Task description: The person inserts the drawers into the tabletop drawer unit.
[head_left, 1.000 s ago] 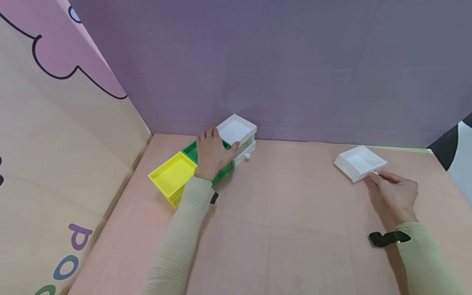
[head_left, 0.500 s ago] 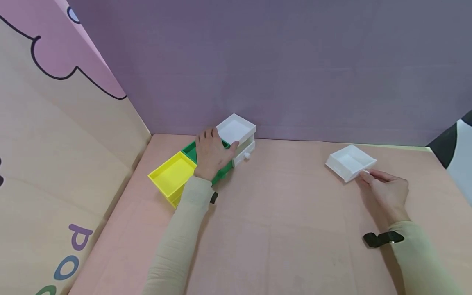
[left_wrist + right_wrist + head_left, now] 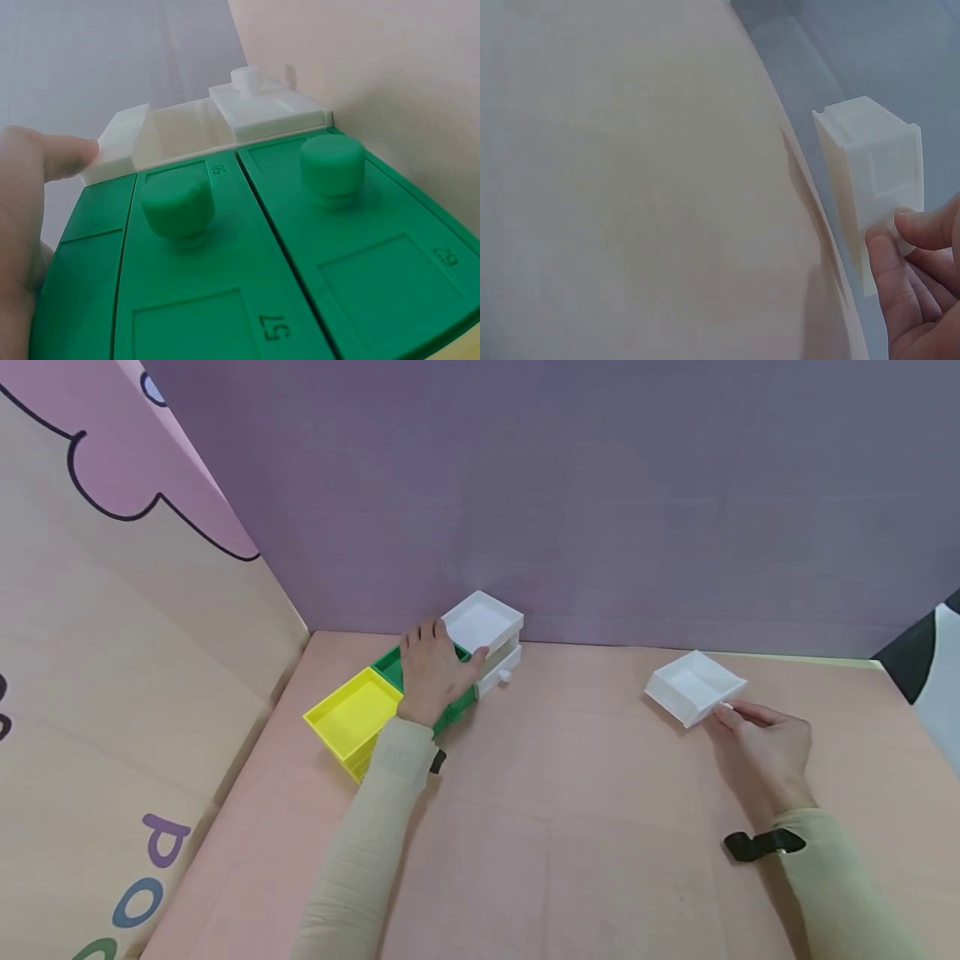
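My right hand [image 3: 768, 750] pinches the knob of a small white drawer [image 3: 693, 687] between thumb and fingers, holding it above the table at the right. In the right wrist view the front of this drawer [image 3: 885, 169] shows, tilted. At the left, my left hand [image 3: 435, 681] rests with spread fingers on top of a green drawer unit [image 3: 217, 292]. Its thumb touches the neighbouring white drawer unit [image 3: 480, 622]. That white unit has an open slot [image 3: 191, 131] above a lower drawer with a knob [image 3: 246, 79]. Two green knobs [image 3: 178, 206] show in the left wrist view.
A yellow drawer unit [image 3: 352, 714] adjoins the green one, forming a diagonal row. A pink-beige cloth covers the table [image 3: 555, 827]. A grey-purple wall [image 3: 600, 493] stands right behind, and a printed beige panel [image 3: 135, 635] bounds the left side.
My right hand has carried the white drawer leftward, still pinching its knob. The left hand and the row of units have stayed in place.
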Tool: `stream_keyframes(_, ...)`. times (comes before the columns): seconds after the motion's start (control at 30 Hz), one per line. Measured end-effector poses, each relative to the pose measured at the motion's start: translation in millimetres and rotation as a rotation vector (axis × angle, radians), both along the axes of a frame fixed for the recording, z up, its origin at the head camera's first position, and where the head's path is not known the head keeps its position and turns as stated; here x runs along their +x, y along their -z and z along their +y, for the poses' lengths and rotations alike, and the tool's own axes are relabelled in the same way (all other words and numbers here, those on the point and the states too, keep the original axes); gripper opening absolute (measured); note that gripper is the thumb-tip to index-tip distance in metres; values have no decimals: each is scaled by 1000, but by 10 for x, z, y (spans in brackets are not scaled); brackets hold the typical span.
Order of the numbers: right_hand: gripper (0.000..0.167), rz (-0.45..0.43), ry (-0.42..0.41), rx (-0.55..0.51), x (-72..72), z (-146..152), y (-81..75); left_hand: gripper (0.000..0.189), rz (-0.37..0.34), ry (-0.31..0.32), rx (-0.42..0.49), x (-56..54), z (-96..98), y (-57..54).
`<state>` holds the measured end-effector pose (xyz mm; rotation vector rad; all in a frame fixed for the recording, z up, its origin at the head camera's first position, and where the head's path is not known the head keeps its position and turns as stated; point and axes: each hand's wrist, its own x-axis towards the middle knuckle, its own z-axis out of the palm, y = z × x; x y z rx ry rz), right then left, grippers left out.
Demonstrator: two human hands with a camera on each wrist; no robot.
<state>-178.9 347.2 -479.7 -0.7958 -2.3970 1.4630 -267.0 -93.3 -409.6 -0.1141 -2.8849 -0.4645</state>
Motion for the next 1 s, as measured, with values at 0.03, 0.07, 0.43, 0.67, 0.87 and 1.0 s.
stream_keyframes(0.03,56,3,-4,-4,1,-18,-3,86,4,1,1,-3,1,-1)
stream_keyframes(0.07,56,10,-6,-5,1,-36,-7,86,8,3,4,-4,4,-1)
stream_keyframes(0.43,44,129,-75,-118,-12,-254,-27,86,6,1,15,-1,-3,7)
stream_keyframes(0.67,43,129,-113,-99,-28,-429,-8,85,17,5,8,1,-1,8)
stream_keyframes(0.87,47,117,-140,-44,-44,-594,-22,84,13,0,6,-2,-4,8)
stream_keyframes(1.0,46,123,-162,-50,-67,-689,-41,84,9,-2,11,-9,-3,8)
